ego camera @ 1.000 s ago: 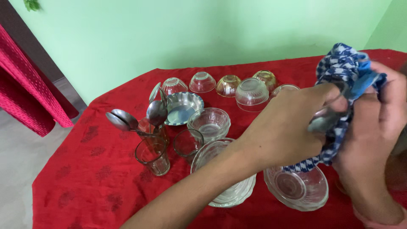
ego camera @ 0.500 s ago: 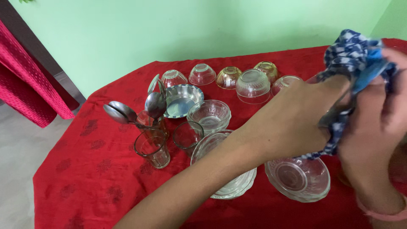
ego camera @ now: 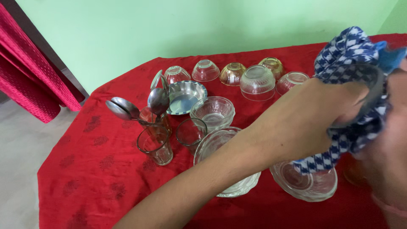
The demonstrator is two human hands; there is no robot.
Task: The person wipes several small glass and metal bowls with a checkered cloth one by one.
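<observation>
Both hands wrap a checked cloth around a glass item.

The left hand [ego camera: 313, 123] clamps the blue-and-white cloth [ego camera: 349, 55] above glass plates [ego camera: 305, 184]; the right hand [ego camera: 392, 144] closes underneath; upturned bowls [ego camera: 256, 80] line the far red tablecloth [ego camera: 97, 178].

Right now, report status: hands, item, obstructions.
Left hand grips a glass. Right hand rubs it with the cloth. Nothing blocks them.

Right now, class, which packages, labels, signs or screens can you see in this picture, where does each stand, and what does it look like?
None in view: only bare glassware, a steel bowl, spoons in a glass and a blue-and-white checked cloth over a red tablecloth.
</observation>
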